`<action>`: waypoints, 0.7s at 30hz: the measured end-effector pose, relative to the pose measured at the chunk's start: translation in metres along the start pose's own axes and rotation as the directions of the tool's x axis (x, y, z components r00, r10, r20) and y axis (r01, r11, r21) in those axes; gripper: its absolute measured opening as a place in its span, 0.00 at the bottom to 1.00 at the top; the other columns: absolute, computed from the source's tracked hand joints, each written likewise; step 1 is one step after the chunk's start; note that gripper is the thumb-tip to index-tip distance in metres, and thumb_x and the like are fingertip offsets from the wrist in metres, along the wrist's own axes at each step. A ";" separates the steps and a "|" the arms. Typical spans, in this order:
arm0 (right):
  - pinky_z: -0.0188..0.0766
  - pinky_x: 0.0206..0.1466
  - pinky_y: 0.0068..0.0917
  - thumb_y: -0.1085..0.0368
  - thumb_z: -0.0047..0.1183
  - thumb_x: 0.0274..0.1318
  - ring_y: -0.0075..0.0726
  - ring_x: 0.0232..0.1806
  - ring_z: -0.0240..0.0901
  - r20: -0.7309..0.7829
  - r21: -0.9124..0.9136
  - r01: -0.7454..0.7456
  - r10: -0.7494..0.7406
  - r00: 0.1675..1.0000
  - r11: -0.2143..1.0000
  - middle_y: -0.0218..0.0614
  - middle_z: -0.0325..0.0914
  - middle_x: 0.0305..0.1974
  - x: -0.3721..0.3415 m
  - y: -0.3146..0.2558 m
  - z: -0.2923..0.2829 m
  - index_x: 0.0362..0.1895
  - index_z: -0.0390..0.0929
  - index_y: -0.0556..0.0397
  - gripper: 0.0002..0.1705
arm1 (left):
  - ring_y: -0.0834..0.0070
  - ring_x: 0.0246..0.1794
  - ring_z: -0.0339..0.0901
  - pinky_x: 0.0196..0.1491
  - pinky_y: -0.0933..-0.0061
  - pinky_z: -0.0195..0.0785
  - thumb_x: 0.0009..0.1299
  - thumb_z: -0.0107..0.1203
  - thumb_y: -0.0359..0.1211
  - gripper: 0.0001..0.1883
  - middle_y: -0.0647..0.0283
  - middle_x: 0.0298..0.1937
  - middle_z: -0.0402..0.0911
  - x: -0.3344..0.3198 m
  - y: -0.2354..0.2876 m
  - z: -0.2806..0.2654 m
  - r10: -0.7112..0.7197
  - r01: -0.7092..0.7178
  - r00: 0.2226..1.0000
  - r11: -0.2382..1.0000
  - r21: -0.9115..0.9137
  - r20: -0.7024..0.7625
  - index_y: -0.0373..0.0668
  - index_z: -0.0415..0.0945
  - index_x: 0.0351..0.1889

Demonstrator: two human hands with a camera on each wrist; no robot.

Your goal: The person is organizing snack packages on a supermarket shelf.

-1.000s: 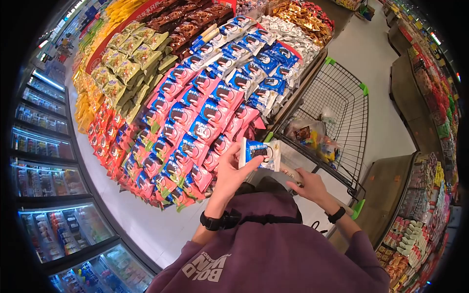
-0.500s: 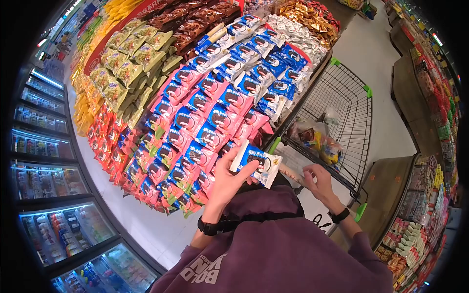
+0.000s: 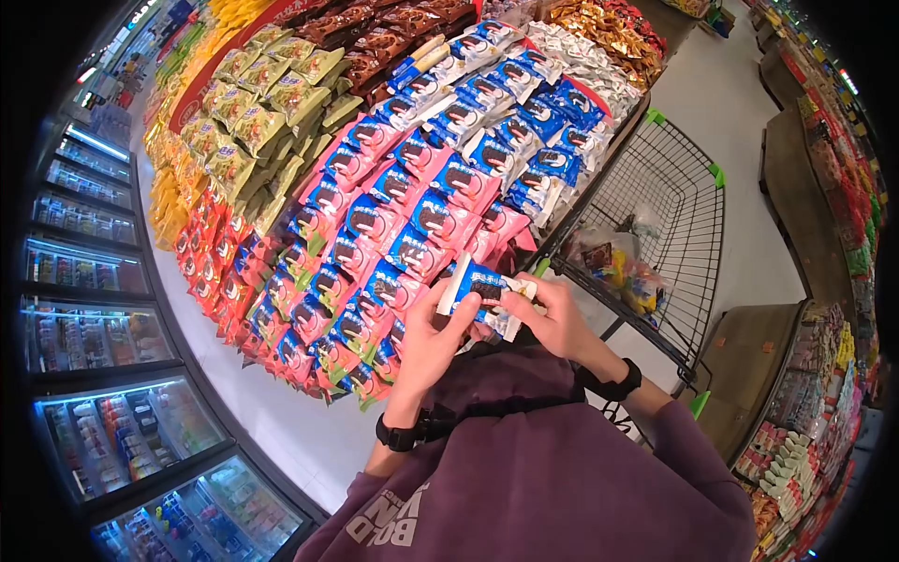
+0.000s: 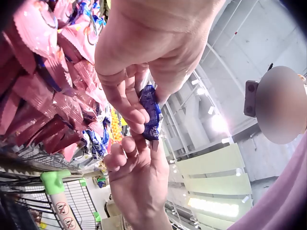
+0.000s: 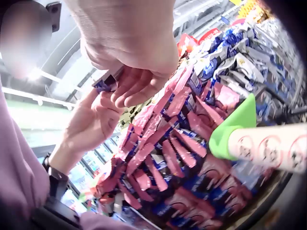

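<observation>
A blue-and-white cookie packet (image 3: 479, 284) with a dark sandwich cookie on its front is held between both hands, in front of the chest. My left hand (image 3: 433, 339) grips its left end, thumb across the front. On the right end, my right hand (image 3: 560, 325) pinches it with the thumb on the printed face. From the left wrist view, the dark blue back of the packet (image 4: 150, 112) shows between the fingers of both hands. Only a small corner of the packet (image 5: 108, 84) shows in the right wrist view, most of it hidden by the right hand.
A sloping display of pink-and-blue packets (image 3: 375, 225) lies ahead, with green packets (image 3: 248, 112) farther left. The shopping cart (image 3: 716, 225) stands at right with bagged goods inside, its handle (image 5: 268, 146) close by. Lit fridges (image 3: 122, 440) line the left; shelves (image 3: 796, 393) the right.
The right hand has moved left from beside the cart handle and now pinches the packet's right end. The left hand has kept hold of the packet throughout, which tilted a little along the way.
</observation>
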State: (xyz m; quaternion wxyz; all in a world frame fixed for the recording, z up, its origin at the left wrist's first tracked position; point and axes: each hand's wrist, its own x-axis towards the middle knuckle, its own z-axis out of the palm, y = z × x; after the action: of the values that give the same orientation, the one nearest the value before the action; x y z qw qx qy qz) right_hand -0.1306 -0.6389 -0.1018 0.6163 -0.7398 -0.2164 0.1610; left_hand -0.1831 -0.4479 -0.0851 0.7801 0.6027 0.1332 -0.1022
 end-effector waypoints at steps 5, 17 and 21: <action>0.69 0.28 0.18 0.62 0.49 0.69 0.13 0.29 0.69 -0.121 0.354 -0.140 0.194 0.973 0.925 0.26 0.80 0.30 0.007 0.002 0.009 0.45 0.80 0.62 0.14 | 0.85 0.24 0.75 0.25 0.87 0.60 0.80 0.43 0.47 0.21 0.62 0.27 0.83 0.003 -0.007 -0.004 0.047 -0.047 0.999 0.999 -0.003 -0.005 0.38 0.78 0.43; 0.61 0.29 0.18 0.59 0.46 0.72 0.11 0.28 0.62 -0.172 0.434 -0.124 0.217 0.961 0.892 0.21 0.71 0.26 0.012 -0.004 0.008 0.39 0.78 0.60 0.16 | 0.85 0.24 0.76 0.22 0.88 0.58 0.80 0.43 0.45 0.22 0.62 0.28 0.84 0.005 0.001 0.001 0.062 -0.063 0.998 0.997 -0.037 -0.018 0.37 0.79 0.42; 0.61 0.29 0.18 0.59 0.45 0.73 0.11 0.28 0.62 -0.166 0.436 -0.131 0.223 0.961 0.890 0.22 0.72 0.27 0.011 -0.006 0.008 0.39 0.78 0.61 0.17 | 0.83 0.25 0.78 0.24 0.87 0.61 0.79 0.47 0.41 0.17 0.61 0.29 0.84 0.003 0.002 0.002 0.073 -0.076 0.997 0.994 -0.082 -0.030 0.36 0.78 0.45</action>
State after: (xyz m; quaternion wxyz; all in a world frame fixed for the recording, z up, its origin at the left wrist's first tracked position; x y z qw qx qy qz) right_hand -0.1261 -0.6252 -0.0975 0.7633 -0.6190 -0.0412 0.1803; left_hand -0.1798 -0.4495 -0.0837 0.8059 0.5755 0.1255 -0.0592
